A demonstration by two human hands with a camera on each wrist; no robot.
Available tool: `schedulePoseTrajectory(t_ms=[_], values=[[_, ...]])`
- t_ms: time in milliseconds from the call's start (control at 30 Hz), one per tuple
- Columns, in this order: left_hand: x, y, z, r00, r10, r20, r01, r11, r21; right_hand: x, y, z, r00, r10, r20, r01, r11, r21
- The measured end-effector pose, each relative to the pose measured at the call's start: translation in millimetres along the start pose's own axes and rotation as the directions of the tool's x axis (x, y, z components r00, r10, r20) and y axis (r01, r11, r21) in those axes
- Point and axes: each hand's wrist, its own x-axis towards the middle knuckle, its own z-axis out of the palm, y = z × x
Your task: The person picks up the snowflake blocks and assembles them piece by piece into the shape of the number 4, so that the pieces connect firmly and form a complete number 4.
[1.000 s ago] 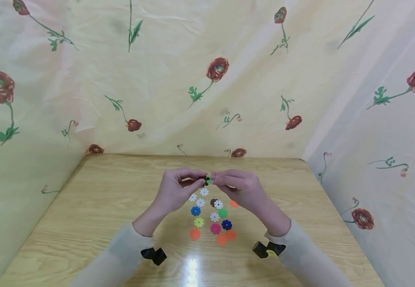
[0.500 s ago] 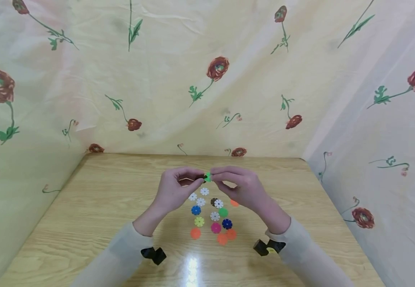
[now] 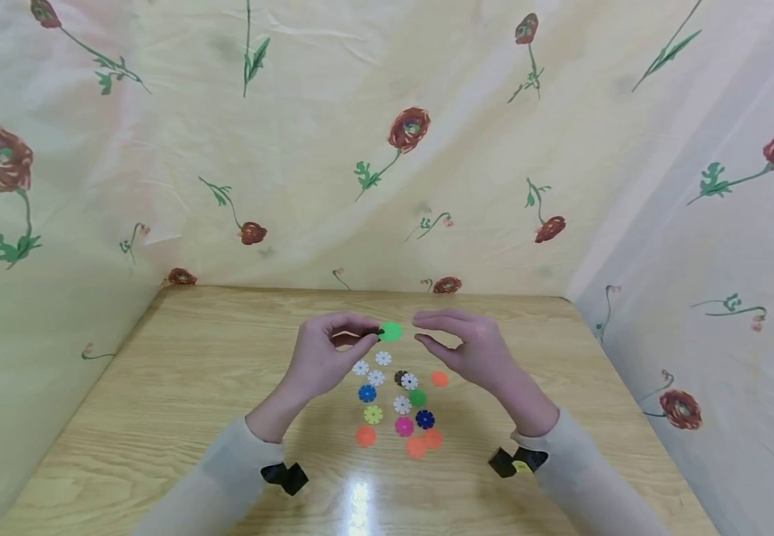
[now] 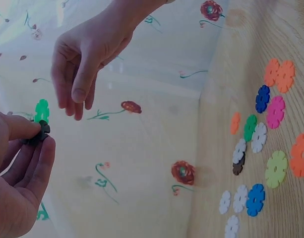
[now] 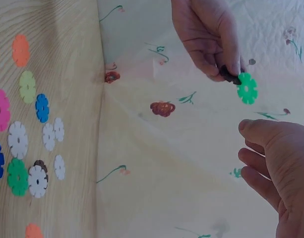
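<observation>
My left hand [image 3: 322, 356] pinches a dark notched plastic disc [image 5: 228, 75] between thumb and fingers, above the table. A bright green notched disc [image 5: 247, 89] is joined to its edge and stands out beyond the fingertips, at an angle to the dark one. Much of the dark disc is covered by the fingers in the head view. To the right, my right hand [image 3: 472, 348] holds nothing; its thumb and fingers are apart and face the green disc across a small gap.
Loose notched discs lie on the wooden table [image 3: 193, 402] below the hands: several white, blue [image 3: 367, 393], yellow [image 3: 373, 415], pink [image 3: 404, 426], green and orange [image 3: 365, 435]. One white disc [image 3: 409, 381] overlaps a brown one. Flowered cloth [image 3: 306, 149] rises behind and at both sides.
My right hand has let go of the green disc and drawn away to the right, its fingers parting. The green disc stays joined to the dark one in my left hand, now showing its face.
</observation>
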Motion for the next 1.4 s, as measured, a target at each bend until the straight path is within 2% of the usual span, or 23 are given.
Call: schedulePoseTrajectory(t_ms=[400,567,733,933,1233,1400], values=[[-1.2,9.0,0.4,1.000,0.010,0.012,-0.010,0.999,-0.032,-16.4,15,1,0.994,0.106,0.033,-0.104,0.993,-0.046],[-1.8,12.3,-0.8,1.000,0.013,0.009,-0.013,1.000,-0.020,-21.8,17,2,0.983,0.162,0.085,-0.158,0.986,-0.053],[-2.4,13.1,-2.1,1.000,0.012,0.007,-0.011,1.000,-0.017,-29.0,21,5,0.950,0.249,0.188,-0.241,0.968,-0.062],[-2.6,14.5,-2.5,1.000,0.012,0.007,-0.012,1.000,-0.020,-36.5,24,13,0.906,0.308,0.291,-0.301,0.951,-0.071],[-2.5,16.6,-1.1,0.999,0.034,0.022,-0.033,0.998,-0.047,-46.5,23,27,0.864,0.296,0.407,-0.319,0.948,-0.012],[-2.2,16.4,-1.1,1.000,0.023,0.019,-0.022,0.998,-0.057,-52.9,21,35,0.825,0.285,0.488,-0.346,0.937,0.039]])
